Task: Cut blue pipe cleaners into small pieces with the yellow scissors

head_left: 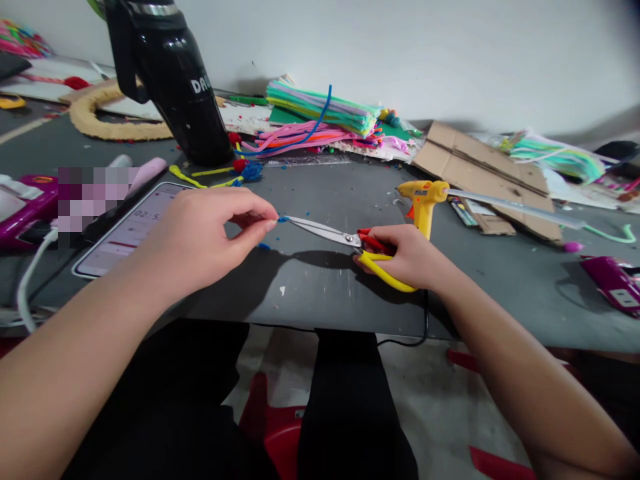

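Note:
My left hand (215, 240) pinches a short blue fuzzy piece (283, 219), like a bit of pipe cleaner, between thumb and forefinger. Most of that piece is hidden by the fingertips. In my right hand (405, 257) are scissors (327, 231) with red and yellow handles, blades pointing left. The blade tips meet the blue piece just beyond my left fingertips, and the blades look nearly closed. Small blue scraps (264, 247) lie on the grey table (320, 300) below. Under my left wrist rests a phone (145, 220) with its screen lit.
A yellow glue gun (423, 197) with a long clear stick stands behind my right hand. Farther back are a black bottle (175, 87), bundled pastel pipe cleaners (325, 107), cardboard (480, 173) and a tan ring (90, 120). A purple device (613, 283) sits far right.

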The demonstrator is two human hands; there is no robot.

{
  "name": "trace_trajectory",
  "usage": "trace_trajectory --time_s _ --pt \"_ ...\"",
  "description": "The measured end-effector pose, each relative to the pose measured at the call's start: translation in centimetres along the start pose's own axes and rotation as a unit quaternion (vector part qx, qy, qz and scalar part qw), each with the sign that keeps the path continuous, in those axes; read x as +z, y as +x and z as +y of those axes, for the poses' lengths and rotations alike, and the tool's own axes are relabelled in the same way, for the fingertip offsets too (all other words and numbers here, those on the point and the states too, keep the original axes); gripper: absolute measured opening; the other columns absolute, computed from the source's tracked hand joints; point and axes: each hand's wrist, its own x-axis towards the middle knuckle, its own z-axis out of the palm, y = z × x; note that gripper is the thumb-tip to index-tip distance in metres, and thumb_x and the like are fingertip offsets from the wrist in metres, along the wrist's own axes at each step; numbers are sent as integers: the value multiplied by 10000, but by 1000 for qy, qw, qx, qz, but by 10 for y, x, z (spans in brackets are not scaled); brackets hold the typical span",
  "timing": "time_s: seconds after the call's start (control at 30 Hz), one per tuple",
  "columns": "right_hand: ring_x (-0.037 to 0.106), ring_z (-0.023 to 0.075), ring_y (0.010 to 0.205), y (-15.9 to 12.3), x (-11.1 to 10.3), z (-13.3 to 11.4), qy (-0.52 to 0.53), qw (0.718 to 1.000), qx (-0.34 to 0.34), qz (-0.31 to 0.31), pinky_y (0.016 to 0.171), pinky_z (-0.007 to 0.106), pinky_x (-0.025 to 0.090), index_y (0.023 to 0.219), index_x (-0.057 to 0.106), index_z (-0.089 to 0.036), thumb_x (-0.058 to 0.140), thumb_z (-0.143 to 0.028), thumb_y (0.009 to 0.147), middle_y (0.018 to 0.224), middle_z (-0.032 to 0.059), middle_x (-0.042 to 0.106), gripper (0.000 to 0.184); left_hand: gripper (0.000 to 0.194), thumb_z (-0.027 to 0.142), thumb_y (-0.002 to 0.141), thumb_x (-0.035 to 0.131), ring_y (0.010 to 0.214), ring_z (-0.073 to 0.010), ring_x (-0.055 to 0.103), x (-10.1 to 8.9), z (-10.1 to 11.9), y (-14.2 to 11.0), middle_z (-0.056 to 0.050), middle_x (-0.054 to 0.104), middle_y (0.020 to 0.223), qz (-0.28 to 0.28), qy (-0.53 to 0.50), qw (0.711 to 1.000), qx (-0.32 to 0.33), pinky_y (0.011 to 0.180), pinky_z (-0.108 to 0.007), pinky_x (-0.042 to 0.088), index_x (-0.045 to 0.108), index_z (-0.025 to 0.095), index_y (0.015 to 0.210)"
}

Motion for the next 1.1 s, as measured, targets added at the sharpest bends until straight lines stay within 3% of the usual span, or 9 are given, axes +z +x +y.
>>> trace_trajectory --time_s 1.1 --pt "274 107 615 1 0 4 0 1000 -15 5 565 277 230 609 450 -189 656 -469 780 610 -33 342 387 234 402 850 567 807 -192 688 2 -2 1 1 761 907 -3 8 1000 1 749 -297 536 754 280 922"
